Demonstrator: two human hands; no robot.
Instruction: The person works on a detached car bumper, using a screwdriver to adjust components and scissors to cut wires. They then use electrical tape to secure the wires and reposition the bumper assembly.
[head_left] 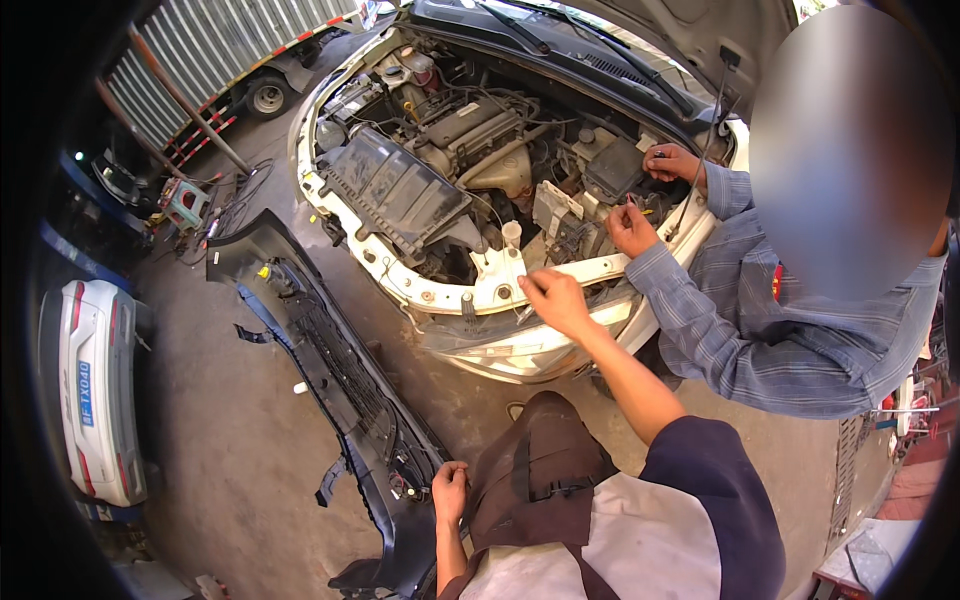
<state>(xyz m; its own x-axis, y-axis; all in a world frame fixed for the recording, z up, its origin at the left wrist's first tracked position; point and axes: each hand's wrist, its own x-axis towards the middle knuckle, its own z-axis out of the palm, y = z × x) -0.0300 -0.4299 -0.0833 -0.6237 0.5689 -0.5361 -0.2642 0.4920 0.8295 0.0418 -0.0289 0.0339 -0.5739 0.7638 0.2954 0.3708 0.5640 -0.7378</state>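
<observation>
Headlight (510,349) near right hand (557,303); black bumper (350,370) beside left hand (450,492).

A vehicle repair workshop is revealed by a pale car (500,268) with its hood (690,25) raised and its engine bay (475,130) laid bare. A black bumper (345,400), detached, is seen alongside, above a stained concrete floor (240,430). A co-worker (770,340) in a patterned long-sleeved shirt is positioned at the bay's edge. The setting is further marked by cables (240,195) strewn across the ground, by a second, white car (105,400), and by a truck (220,60) with a corrugated body, parked beyond.
</observation>
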